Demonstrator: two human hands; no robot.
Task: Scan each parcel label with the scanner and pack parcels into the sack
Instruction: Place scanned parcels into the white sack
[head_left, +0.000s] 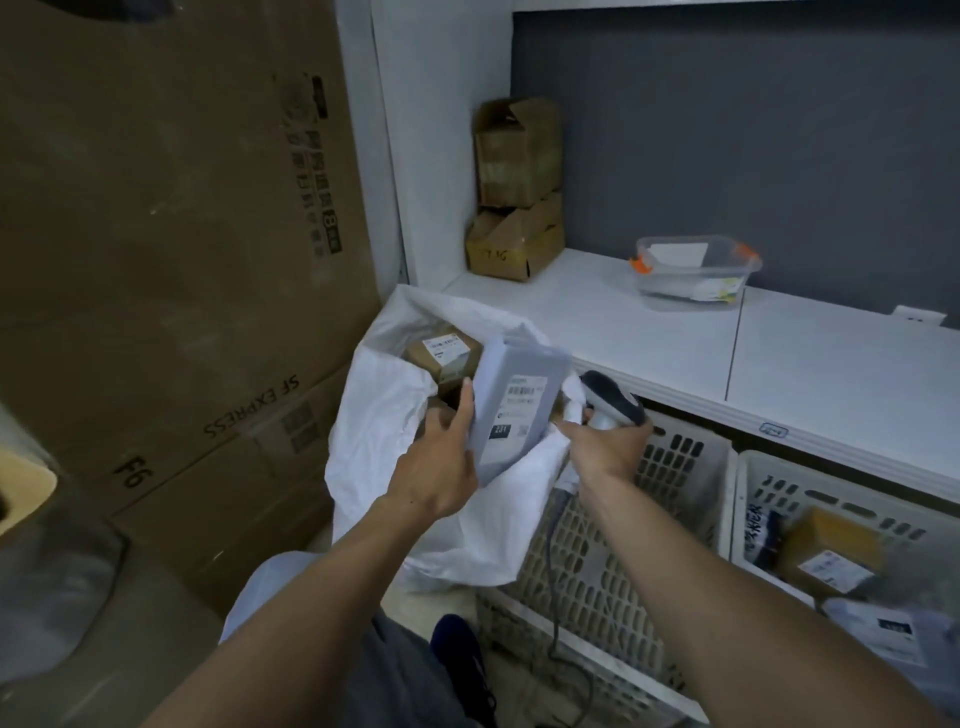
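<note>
My left hand grips a grey-blue parcel by its lower left edge, label facing me, tilted over the mouth of the white sack. A brown box parcel with a white label lies inside the sack. My right hand holds the white and dark scanner just right of the parcel, and also pinches the sack's right rim. The scanner's cable hangs down along the basket.
A white shelf carries a clear plastic tub and two stacked open cartons. Beneath it stand white slotted baskets; the right one holds more parcels. Large cardboard boxes fill the left side.
</note>
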